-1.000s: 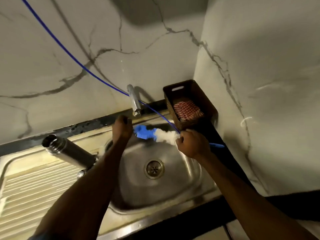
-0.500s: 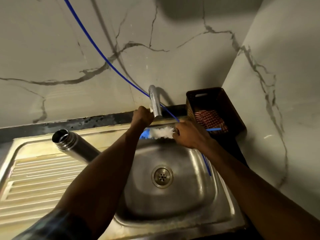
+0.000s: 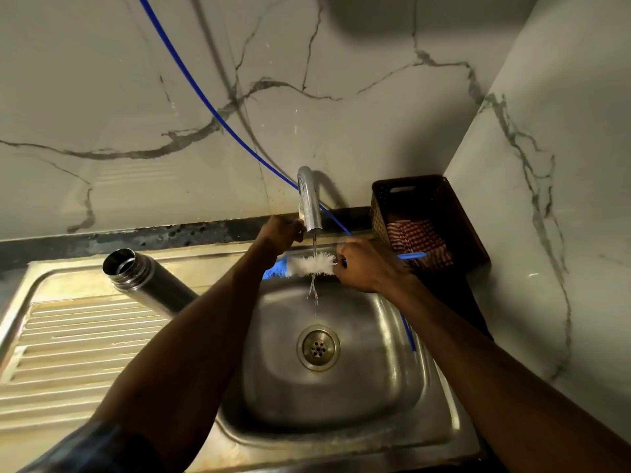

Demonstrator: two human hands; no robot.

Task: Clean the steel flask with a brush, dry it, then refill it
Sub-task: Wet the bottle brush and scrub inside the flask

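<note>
Steel covered most of the scene: a sink [image 3: 392, 397] with a round drain [image 3: 318, 348] in its bowl and a ribbed draining board [image 3: 78, 346] to its left. The flask [image 3: 146, 285] rested tilted above that board, its open mouth pointing up and toward the back wall, its lower end hidden behind the person's left forearm. No hand touched it.

The left hand [image 3: 281, 230] was up at the tap [image 3: 309, 206], its fingers curled around something at the base of the spout; the part it gripped was too hidden to name. A thin stream of water [image 3: 314, 268] fell from the spout into the bowl.

The right hand [image 3: 362, 264] held the brush [image 3: 309, 265] level across the back of the sink, directly under the stream. Its grip was closed around the blue handle just behind the bristles, with the handle's end sticking out to the right past the knuckles. The white bristles sat in the falling water, and the blue tip of the brush pointed left toward the other wrist.

A dark basket [image 3: 454, 213] stood in the corner, just right of the tap, with a red and white checked cloth [image 3: 420, 240] lying inside it. A blue tube [image 3: 211, 112] ran down across the marble wall [image 3: 102, 97], passed behind the tap and dropped along the sink's right edge.
</note>
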